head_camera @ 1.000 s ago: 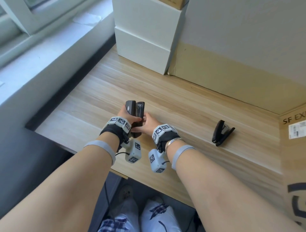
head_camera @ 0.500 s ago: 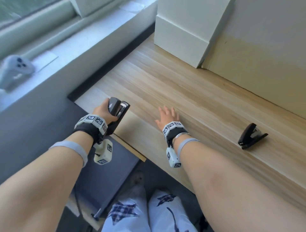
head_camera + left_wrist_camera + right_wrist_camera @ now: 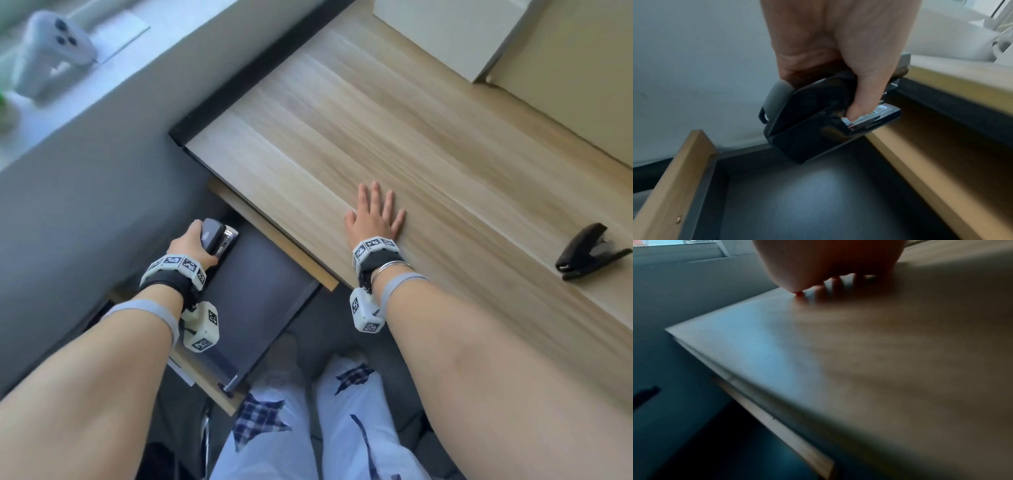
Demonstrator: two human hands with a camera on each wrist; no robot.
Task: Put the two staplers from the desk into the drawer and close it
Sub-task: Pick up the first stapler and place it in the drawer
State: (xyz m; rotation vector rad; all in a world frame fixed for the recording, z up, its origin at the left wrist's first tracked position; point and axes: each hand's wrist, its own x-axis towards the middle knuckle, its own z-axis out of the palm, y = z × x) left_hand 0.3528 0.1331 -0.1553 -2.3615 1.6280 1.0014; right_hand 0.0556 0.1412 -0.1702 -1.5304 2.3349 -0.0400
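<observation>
Your left hand [image 3: 186,241] grips the first stapler [image 3: 216,238], with your fingers and thumb curled around its black body. You hold it over the back corner of the open drawer [image 3: 263,291], close to the desk [image 3: 376,130] edge. I cannot tell if it touches the drawer floor yet.

Your right hand [image 3: 375,219] lies flat on the desk top with straight fingers. It holds nothing.

The second stapler [image 3: 591,251] sits on the desk, well off to your right. Its top arm is lifted, so its mouth is open.

These staplers look hard and smooth, and likely a bit heavy for their size. The shiny shell could slip, so I think you should wrap your fingers around the thick middle. The open one may snap shut when you squeeze it. Take it by the sides of the base, or press it closed first.
</observation>
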